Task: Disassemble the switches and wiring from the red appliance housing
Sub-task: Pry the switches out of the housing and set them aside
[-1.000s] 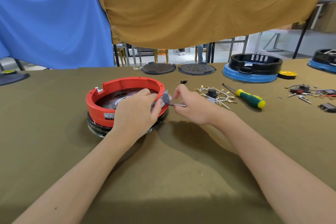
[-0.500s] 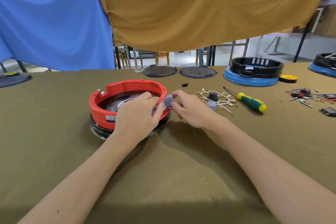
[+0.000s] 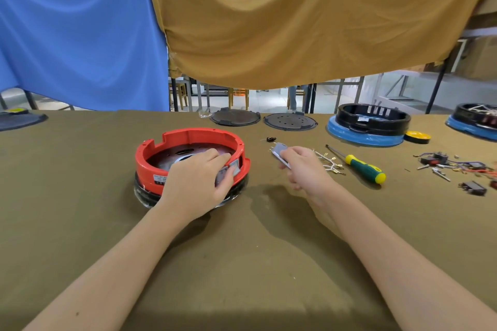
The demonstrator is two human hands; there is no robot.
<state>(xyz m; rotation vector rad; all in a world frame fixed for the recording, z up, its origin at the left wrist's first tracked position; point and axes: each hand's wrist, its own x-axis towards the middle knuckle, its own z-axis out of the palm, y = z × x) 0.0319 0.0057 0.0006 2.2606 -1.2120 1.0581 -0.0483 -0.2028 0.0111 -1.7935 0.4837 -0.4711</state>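
One grey switch (image 3: 279, 152) had come clear of the red housing (image 3: 188, 140) and sat pinched in the curled fingers of the right hand (image 3: 304, 169), held above the cloth just right of the housing and near the loose wiring (image 3: 332, 164). Its long axis ran from near-right to far-left, its flat grey face tilted up and away from the person. The left hand (image 3: 196, 185) gripped the housing's near right wall, fingers hooked over the rim and thumb pressed beside a second grey switch (image 3: 233, 168) seated in that wall. By my reading the step in hand was setting the freed switch down among the removed parts; the next would call for pushing the remaining one out of its slot while the housing was steadied. A screwdriver (image 3: 357, 165) lay further right.
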